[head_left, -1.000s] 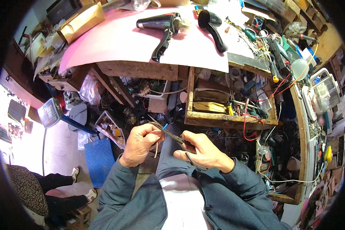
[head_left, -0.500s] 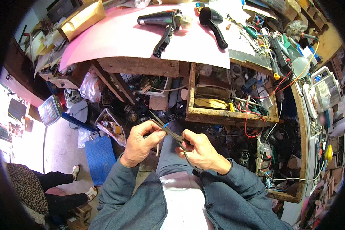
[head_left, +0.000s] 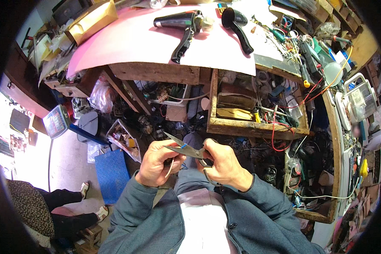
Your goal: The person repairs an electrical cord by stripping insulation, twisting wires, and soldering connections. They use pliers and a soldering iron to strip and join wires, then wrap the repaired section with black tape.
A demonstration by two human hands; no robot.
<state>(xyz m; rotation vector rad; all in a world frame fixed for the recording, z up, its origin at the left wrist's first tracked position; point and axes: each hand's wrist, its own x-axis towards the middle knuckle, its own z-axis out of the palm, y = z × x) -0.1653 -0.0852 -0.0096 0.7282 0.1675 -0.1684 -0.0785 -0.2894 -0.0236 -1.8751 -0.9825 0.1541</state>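
My right hand [head_left: 227, 166] is wrapped around the handles of dark metal scissors [head_left: 192, 151], whose blades are spread and point toward my left hand. My left hand [head_left: 157, 164] is closed in a pinch on a thin wire [head_left: 169, 168], with a pale length of it hanging below the fingers. A small blue piece [head_left: 184, 145] shows at the blades, beside my left fingertips. Whether it belongs to the wire I cannot tell. Both hands are over my lap, in front of the workbench.
On the pink-covered bench [head_left: 127, 40] lie a black hair dryer [head_left: 175, 20] and a separate black dryer part [head_left: 237, 29]. A wooden drawer [head_left: 258, 127] with tools and wires juts out ahead. Another person's legs [head_left: 65, 199] show at left, near a blue board [head_left: 111, 175].
The scissor blades have gone from nearly closed to spread apart. My left hand has turned slightly, and its fingers are curled more around the wire.
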